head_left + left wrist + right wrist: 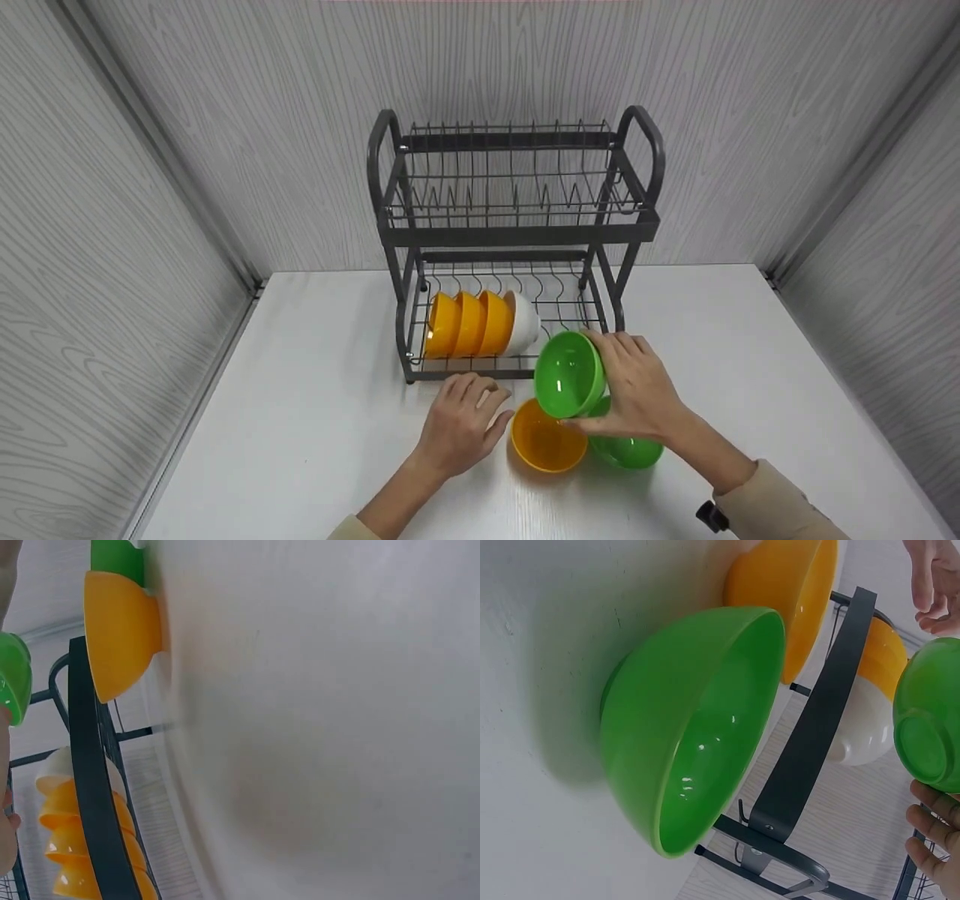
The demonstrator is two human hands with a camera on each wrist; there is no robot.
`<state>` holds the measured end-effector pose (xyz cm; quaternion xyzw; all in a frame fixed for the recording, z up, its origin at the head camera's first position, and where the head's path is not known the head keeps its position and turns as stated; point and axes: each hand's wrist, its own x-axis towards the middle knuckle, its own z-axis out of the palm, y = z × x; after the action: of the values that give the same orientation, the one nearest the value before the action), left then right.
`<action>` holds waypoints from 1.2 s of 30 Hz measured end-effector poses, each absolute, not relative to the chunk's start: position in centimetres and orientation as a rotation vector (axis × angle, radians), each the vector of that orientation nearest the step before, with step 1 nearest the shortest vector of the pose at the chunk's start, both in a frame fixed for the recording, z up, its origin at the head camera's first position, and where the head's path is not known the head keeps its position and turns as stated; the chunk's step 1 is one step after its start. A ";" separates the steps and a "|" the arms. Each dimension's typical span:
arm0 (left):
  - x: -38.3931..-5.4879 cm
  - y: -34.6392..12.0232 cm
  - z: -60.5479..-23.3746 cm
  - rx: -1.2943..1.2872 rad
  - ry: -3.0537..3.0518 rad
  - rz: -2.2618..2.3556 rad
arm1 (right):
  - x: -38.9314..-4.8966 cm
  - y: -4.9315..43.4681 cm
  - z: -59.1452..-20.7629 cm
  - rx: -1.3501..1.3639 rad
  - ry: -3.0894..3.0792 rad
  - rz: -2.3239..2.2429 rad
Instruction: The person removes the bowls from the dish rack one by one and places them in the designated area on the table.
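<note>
My right hand [637, 390] grips a green bowl [564, 373] by its rim and base, with the thumb below and the fingers above. The bowl is tilted on its side in the air, its opening facing left, before the rack's lower tier. Beneath it, an orange bowl [549, 441] stands upright on the table beside a second green bowl [632, 453], partly hidden by the right hand. Left of the orange bowl is my left hand [459, 426], holding nothing, fingers loosely bent. In the right wrist view, the held green bowl [926, 720] shows its round foot.
A dark two-tier dish rack [517, 236] stands at the back of the white table [315, 420]. On its lower tier, several orange bowls [469, 326] and a white bowl [523, 326] stand on edge in a row at the left. Pale wood-patterned panels [300, 135] enclose the table.
</note>
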<state>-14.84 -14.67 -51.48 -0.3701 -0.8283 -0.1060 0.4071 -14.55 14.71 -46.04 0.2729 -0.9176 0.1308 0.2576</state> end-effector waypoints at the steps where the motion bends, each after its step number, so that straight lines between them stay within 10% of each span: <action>1: -14.8 -14.5 -51.4 -0.942 -2.080 -0.270 | -14.5 14.7 -46.1 0.741 -2.486 0.353; 36: -14.3 -11.2 -52.3 -1.087 -1.970 -0.198 | -13.6 13.4 -46.7 0.770 -2.443 0.338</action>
<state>-14.31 -11.24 -52.31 -0.4351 -0.7885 -0.0794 0.4274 -13.64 13.45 -46.65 0.2865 -0.9091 0.1258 0.2751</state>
